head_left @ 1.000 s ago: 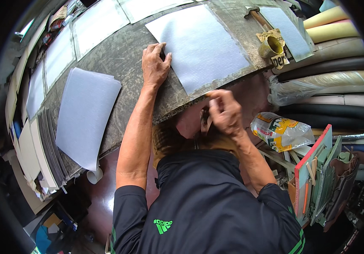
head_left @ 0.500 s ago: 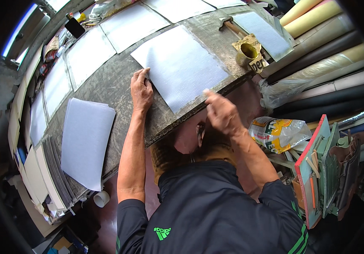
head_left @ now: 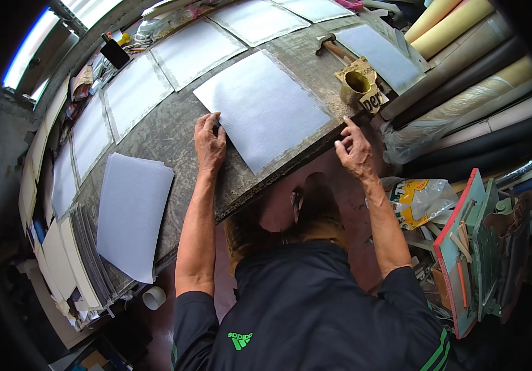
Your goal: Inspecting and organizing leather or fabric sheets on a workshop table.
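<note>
My left hand (head_left: 209, 141) lies flat on the table (head_left: 173, 133), fingers spread and loose, fingertips resting on the left edge of the grey sheet (head_left: 264, 110); it presses rather than grips. The sheet lies flat near the table's front edge, straight ahead of me, between my two hands. My right hand (head_left: 355, 148) is at the table's front edge, near the sheet's right corner, fingers half curled with the fingertips touching the edge; I cannot tell whether they pinch anything. Just beyond that hand stands a small tin (head_left: 357, 83) on a scrap of cardboard (head_left: 365, 93), with a hammer (head_left: 332, 47) behind it. A stack of sheets (head_left: 131, 210) lies well off to my left, and more single sheets (head_left: 191, 49) are spread across the far side of the table.
</note>
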Demonstrator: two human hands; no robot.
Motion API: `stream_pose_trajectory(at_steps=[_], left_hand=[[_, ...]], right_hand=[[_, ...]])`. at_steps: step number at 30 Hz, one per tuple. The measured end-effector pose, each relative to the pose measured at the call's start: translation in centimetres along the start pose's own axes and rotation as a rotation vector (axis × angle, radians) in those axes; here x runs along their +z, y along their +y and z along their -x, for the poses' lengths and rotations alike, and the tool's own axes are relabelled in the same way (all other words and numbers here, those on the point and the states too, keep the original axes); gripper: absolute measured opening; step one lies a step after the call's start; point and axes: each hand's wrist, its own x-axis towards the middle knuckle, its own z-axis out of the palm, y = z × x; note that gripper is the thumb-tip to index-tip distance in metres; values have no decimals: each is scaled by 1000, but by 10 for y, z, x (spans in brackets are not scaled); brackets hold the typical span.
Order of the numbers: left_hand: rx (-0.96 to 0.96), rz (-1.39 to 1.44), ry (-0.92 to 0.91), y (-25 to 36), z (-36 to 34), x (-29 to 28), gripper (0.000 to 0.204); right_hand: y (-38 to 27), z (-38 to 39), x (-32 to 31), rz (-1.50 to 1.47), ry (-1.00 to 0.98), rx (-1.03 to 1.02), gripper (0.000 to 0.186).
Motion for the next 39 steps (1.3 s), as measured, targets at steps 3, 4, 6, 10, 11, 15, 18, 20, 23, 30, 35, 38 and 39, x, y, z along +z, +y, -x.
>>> stream_pose_trajectory(at_steps=[3,4,6,10,11,15,18,20,23,30,35,38,39], left_hand=[[55,-110,105,6,-2,5,35],[6,-99,75,13,0,2,34],[169,-235,130,6,1,0,39],[638,-372,-128,12,-11,-12,45],[713,-362,-202,17,-14,-16,46],[763,-290,-485,11,-27,-12,29],[792,-385,-604,29,-42,-17,9],[786,-394,-641,35,-55,-18,7],[769,-401,-580,20,-82,-16,10],[613,-166,-384,26,-116,-67,22],[453,23,-653,107,-117,-147,15],[534,100,-623,127,-132,-177,23],[474,228,-610,126,-145,-180,23]], right_hand=[[-8,19,39,223,59,-360,25],[-26,32,55,461,-75,-339,19],[-68,57,80,468,-126,-457,13],[-106,55,85,107,-83,-541,21],[-114,43,84,71,35,-538,24],[-135,4,118,386,61,-276,63],[-128,-9,152,645,32,-231,50],[-130,-21,152,761,74,-252,40],[-151,-27,102,713,-226,-121,28],[-183,-56,-40,805,-203,-502,22],[-212,-109,-127,778,-162,-514,24],[-196,-172,-136,793,-193,-526,24],[-189,-190,-136,798,-130,-627,24]])
